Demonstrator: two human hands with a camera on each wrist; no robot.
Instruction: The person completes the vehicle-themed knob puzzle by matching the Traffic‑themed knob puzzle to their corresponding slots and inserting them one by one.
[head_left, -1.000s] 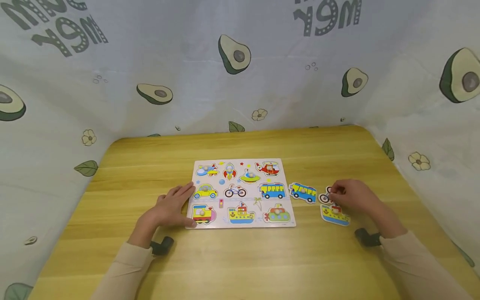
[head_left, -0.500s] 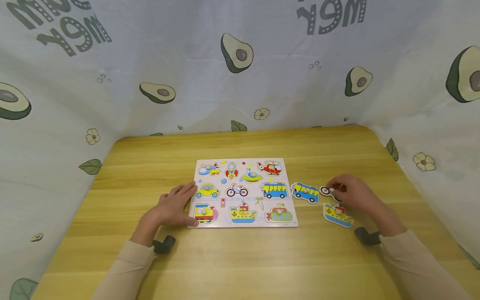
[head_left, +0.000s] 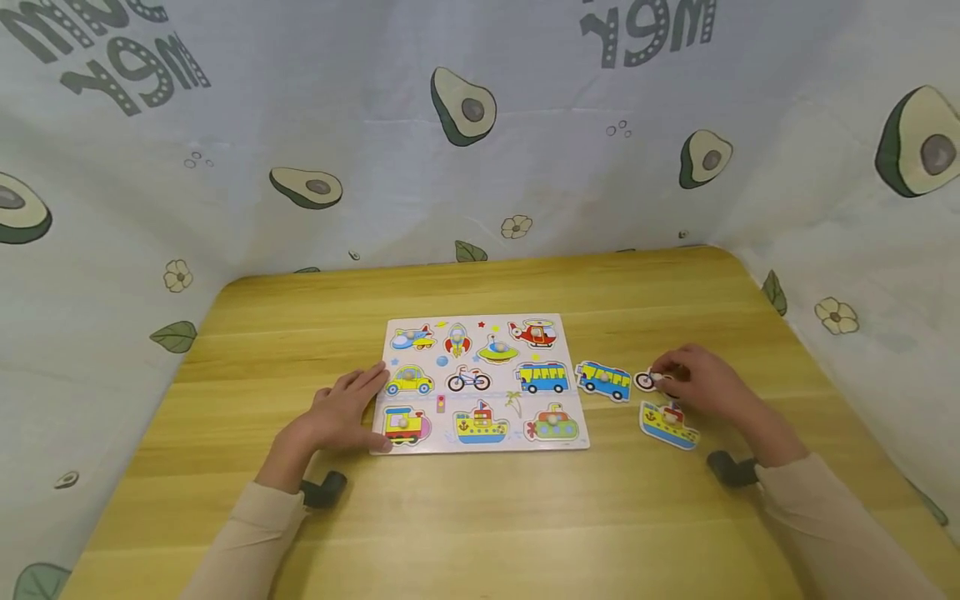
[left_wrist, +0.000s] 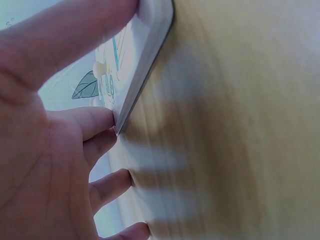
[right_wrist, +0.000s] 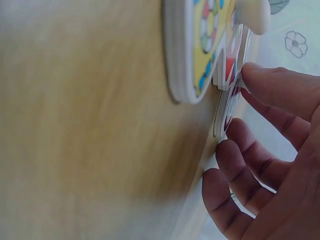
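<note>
My left hand (head_left: pixel 333 421) rests at the left edge of a wooden vehicle puzzle board (head_left: pixel 442 435), fingers spread and fairly straight. In the left wrist view its thumb (left_wrist: pixel 90 25) and index finger touch the board's edge. To the right of the board, my right hand (head_left: pixel 701 381) pinches the bicycle puzzle piece (head_left: pixel 643 381) between thumb and index finger; the hand covers much of it. In the right wrist view, the bicycle piece (right_wrist: pixel 227 112) sits low at the table surface. Just in front of it lies the knobbed ship piece (head_left: pixel 667 425).
A bus piece (head_left: pixel 603 381) lies against the board's right side, left of the bicycle piece. Knobbed pieces such as the car (head_left: pixel 410 381) and train (head_left: pixel 405 427) sit in the board. An avocado-print cloth (head_left: pixel 375 125) surrounds the wooden table (head_left: pixel 480 525).
The bicycle piece has turned and shifted away from the ship piece, which it overlapped before. My right hand has moved slightly with it. The left hand stays on the board's edge.
</note>
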